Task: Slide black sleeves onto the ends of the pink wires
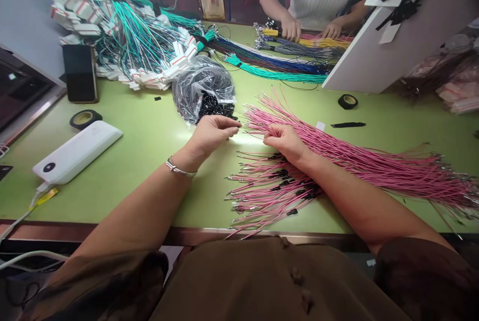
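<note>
A thick bundle of pink wires (337, 154) with metal-tipped ends runs across the right half of the table. My right hand (284, 141) is closed at its left end, pinching pink wire between thumb and fingers. Just left of the wire tips, my left hand (213, 136) has thumb and forefinger drawn together; whatever is in them is too small to make out. Behind it lies a clear plastic bag (204, 84) with small black pieces (213, 105) at its opening. Below my right hand are separate pink wires (258, 196), several with black pieces on them.
White-connector harnesses with green wires (130, 22) heap at back left, near a phone (80, 73), black tape roll (86, 119) and white power bank (78, 151). Another tape roll (348, 101) lies right, below a grey panel (368, 52). A co-worker's hands (291, 28) handle wires opposite.
</note>
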`<state>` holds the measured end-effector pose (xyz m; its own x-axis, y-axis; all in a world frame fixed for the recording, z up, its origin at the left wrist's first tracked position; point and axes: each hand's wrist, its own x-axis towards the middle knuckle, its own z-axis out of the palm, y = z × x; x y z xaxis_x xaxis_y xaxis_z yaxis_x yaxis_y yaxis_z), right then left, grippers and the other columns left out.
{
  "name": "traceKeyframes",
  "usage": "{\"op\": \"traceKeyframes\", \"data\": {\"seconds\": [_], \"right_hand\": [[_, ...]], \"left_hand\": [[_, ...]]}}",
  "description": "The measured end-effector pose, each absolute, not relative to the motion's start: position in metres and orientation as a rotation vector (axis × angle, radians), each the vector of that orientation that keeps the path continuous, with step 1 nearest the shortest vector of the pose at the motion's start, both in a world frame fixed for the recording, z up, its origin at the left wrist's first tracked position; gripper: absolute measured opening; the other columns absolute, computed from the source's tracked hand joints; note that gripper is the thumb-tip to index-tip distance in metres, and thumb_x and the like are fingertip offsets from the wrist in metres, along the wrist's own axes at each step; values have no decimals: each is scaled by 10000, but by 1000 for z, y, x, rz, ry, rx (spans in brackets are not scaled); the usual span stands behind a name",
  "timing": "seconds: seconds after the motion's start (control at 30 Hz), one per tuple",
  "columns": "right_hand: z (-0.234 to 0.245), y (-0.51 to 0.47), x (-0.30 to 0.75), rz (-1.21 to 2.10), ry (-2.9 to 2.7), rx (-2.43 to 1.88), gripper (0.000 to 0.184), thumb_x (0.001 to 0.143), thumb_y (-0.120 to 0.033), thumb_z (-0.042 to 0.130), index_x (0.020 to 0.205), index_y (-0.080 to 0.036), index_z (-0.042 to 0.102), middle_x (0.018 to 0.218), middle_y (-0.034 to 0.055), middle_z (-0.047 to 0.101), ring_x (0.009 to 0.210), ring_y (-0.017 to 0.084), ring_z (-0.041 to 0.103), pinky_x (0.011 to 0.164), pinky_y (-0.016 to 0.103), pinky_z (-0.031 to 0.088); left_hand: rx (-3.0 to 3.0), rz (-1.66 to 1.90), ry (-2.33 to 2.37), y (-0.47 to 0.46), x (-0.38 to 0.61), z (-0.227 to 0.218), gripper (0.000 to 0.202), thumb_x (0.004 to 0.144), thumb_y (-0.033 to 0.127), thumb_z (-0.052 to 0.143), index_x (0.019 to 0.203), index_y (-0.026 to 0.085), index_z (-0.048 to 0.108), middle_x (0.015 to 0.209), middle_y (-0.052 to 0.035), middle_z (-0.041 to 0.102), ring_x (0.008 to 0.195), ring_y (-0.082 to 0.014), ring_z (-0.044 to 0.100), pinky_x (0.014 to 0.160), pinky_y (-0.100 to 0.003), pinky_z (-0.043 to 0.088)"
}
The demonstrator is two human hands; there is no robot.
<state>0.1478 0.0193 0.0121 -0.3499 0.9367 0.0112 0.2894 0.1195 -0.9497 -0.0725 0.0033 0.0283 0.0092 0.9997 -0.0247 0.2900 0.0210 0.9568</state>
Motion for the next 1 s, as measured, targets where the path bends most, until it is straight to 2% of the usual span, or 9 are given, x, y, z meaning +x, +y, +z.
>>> {"op": "traceKeyframes", "data": {"seconds": [0.1,0.3,0.5,0.7,0.77,0.9,1.0], "right_hand": [[16,17,147,1259,-1720,-1198,161,621,-273,598,536,-184,495,562,-28,447,592,107,385,581,277,289],[22,15,146,1294,-1715,-1221,146,575,-255,573,480,-184,487,503,-42,395,551,95,338,560,277,258],[24,14,146,1322,-1678,-1246,142,558,-248,553,461,-187,469,474,-50,357,526,87,297,538,278,217],[26,13,146,1316,-1711,-1222,149,573,-253,549,467,-187,468,484,-46,374,536,91,314,549,282,232],[25,13,147,1322,-1702,-1214,139,573,-256,548,473,-186,479,484,-47,375,532,90,311,547,284,231],[23,15,147,1315,-1723,-1201,162,572,-267,562,461,-186,477,488,-41,384,548,95,320,555,284,242],[21,15,147,1310,-1739,-1213,165,572,-275,561,464,-186,473,491,-41,390,550,95,321,555,283,244]], "left_hand": [[1213,994,1256,-2,-62,26,237,641,228,794,860,136,797,684,-51,705,560,-105,540,595,-265,468],[1024,981,1124,-1,-57,19,233,608,166,808,839,138,798,709,-49,709,582,-83,538,587,-231,434],[944,988,1065,0,-63,20,199,636,119,773,833,128,795,681,-39,683,584,-71,532,590,-210,427],[986,912,1055,-2,-62,25,285,714,74,697,979,139,778,684,-19,659,540,-65,508,536,-206,417],[1000,901,1064,-2,-61,25,239,735,51,671,944,122,764,668,-13,647,524,-59,516,526,-196,426],[946,976,1026,0,-61,23,101,773,64,685,848,124,653,682,-13,661,607,-92,634,629,-216,519],[848,1016,1040,1,-60,21,171,783,86,719,840,138,566,718,-36,697,671,-132,697,697,-264,562]]}}
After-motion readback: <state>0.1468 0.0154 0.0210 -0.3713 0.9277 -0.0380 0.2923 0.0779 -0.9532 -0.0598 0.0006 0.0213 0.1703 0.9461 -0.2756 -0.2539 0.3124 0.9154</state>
